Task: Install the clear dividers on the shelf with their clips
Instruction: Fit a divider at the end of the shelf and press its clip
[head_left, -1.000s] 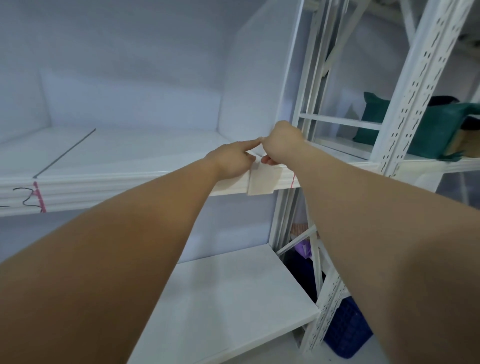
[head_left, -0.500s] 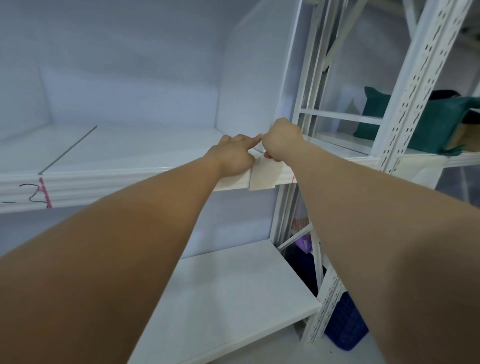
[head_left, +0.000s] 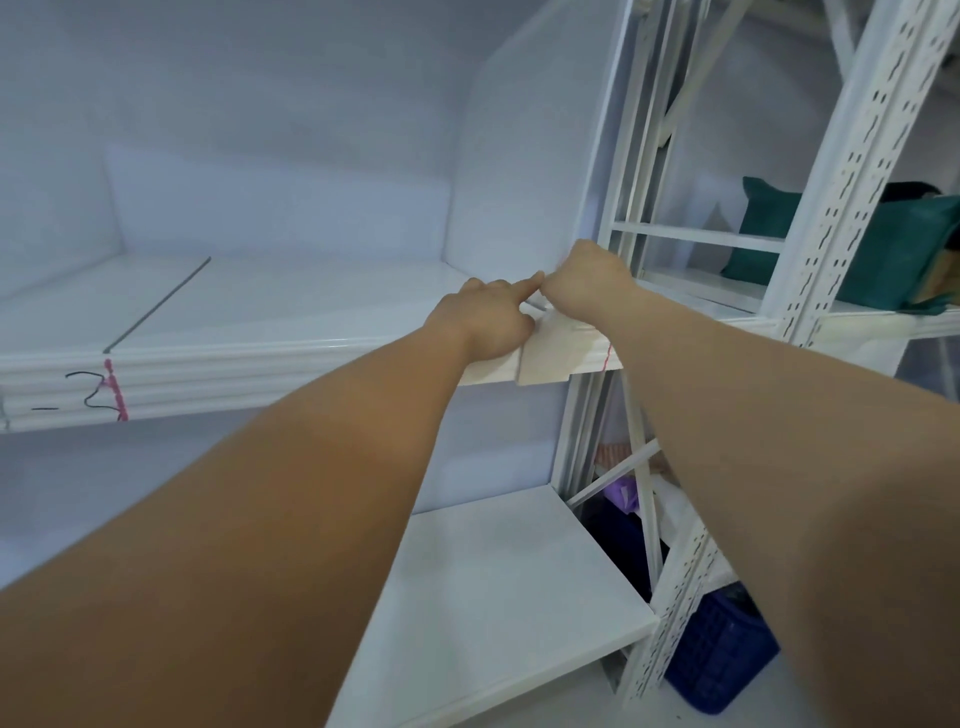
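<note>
A frosted clear divider (head_left: 519, 171) stands upright at the right end of the white shelf (head_left: 270, 358). A cream clip (head_left: 558, 353) sits over the shelf's front edge below the divider's front corner. My left hand (head_left: 483, 322) rests on the shelf edge just left of the clip, its index finger stretched out straight toward my right hand. My right hand (head_left: 589, 286) is curled into a fist right above the clip at the divider's foot and seems to pinch the clip's top; its fingertips are hidden.
A dark line (head_left: 156, 306) runs across the shelf top, with pink and black marks (head_left: 111, 389) on the front edge. A lower white shelf (head_left: 498, 597) lies below. Perforated white uprights (head_left: 852, 171), a green bag (head_left: 893, 260) and a blue crate (head_left: 722, 649) are to the right.
Both hands stay together at the clip; the left index finger keeps pointing at the right fist. Only the view has shifted slightly.
</note>
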